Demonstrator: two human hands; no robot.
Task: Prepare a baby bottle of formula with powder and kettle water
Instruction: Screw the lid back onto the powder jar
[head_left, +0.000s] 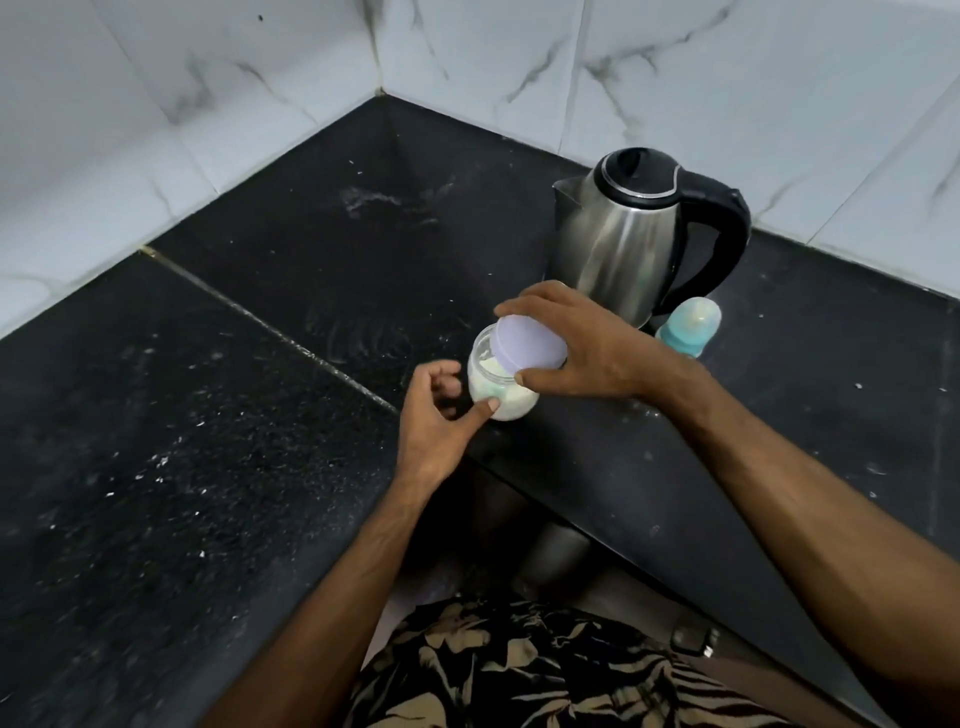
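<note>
A clear powder jar (501, 387) stands on the black bench (218, 395), near the inner corner edge where the two bench runs meet. White powder fills its lower part. The right hand (582, 345) grips the lilac lid (530, 345) from above, thumb on the near rim and fingers on the far rim; the lid sits tilted, its left edge raised off the jar mouth so the opening shows on that side. The left hand (439, 421) lies just left of the jar, thumb tip touching the jar's lower wall, the other fingers loosely curled and closing on nothing.

A steel kettle (623, 234) with black lid and handle stands behind the right hand, well toward the tiled wall (727, 78). A teal baby bottle (688, 330) stands just beside the kettle's base, to the right of the right hand's wrist, apart from the jar.
</note>
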